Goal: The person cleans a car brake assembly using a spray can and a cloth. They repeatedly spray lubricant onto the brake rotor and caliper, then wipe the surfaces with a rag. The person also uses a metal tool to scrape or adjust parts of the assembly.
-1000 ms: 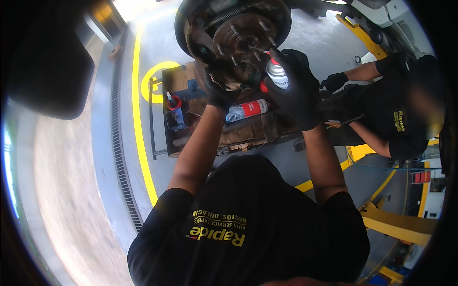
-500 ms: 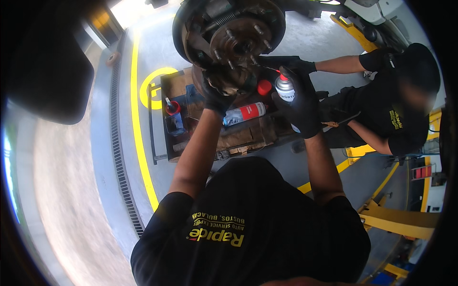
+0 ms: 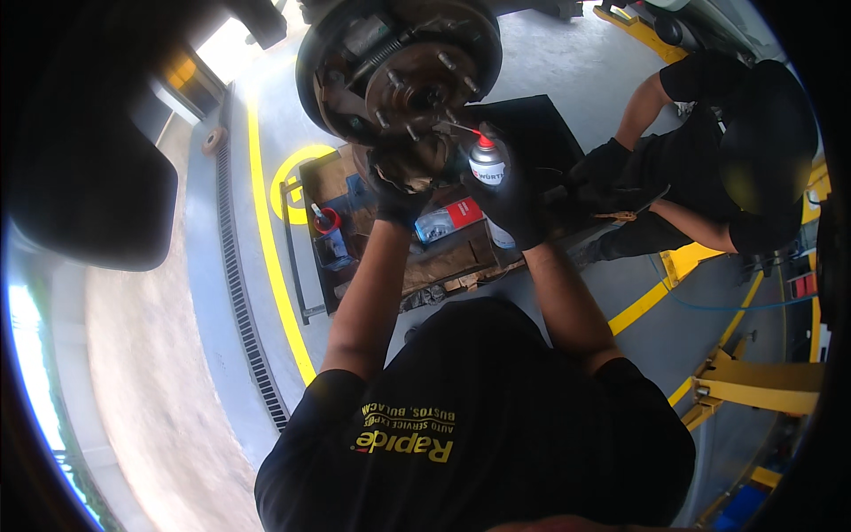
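Upright in my black-gloved right hand is a spray can, white and silver with a red nozzle. Its thin straw points left toward the lower edge of the greasy wheel hub, whose studs face me. My left hand, also gloved, curls at a dark, grimy, brownish thing just below the hub; its kind is unclear and the fingers are partly hidden. Around the hub sits a brake assembly with a coil spring and curved shoe.
Beneath my hands stands a worn tool cart carrying a red-and-blue spray can and a red-rimmed cup. At right a co-worker in black crouches with a gloved hand near a black panel. Yellow lift parts stand lower right.
The view has shifted, and my right hand with the spray can has come closer to my left. The co-worker's gloved hand has drawn back from beside the hub toward the right.
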### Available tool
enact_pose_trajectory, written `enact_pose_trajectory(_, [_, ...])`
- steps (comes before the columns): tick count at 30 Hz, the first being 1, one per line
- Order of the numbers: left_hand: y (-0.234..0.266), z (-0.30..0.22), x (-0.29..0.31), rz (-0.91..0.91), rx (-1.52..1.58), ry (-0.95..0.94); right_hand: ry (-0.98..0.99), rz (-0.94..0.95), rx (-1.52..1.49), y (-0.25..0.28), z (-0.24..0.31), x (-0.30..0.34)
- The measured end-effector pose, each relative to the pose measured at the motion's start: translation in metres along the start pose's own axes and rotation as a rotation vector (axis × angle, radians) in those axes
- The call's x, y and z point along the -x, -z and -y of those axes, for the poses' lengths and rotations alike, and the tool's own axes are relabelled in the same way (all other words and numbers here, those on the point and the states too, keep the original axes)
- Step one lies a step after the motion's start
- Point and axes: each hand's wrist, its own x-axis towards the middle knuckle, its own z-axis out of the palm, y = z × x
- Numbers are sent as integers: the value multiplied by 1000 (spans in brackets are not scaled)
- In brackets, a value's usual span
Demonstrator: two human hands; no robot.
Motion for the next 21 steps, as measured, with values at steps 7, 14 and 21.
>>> enact_pose_trajectory(7, [5, -3, 9, -129, 462, 182, 152, -100, 185, 68, 16, -63])
enact_pose_trajectory(14, [9, -13, -1, -12, -983, -329, 144, 125, 140, 36, 37, -34])
enact_pose_trajectory(21, [7, -40, -9, 83, -1189, -366, 187, 20, 317, 91, 20, -53])
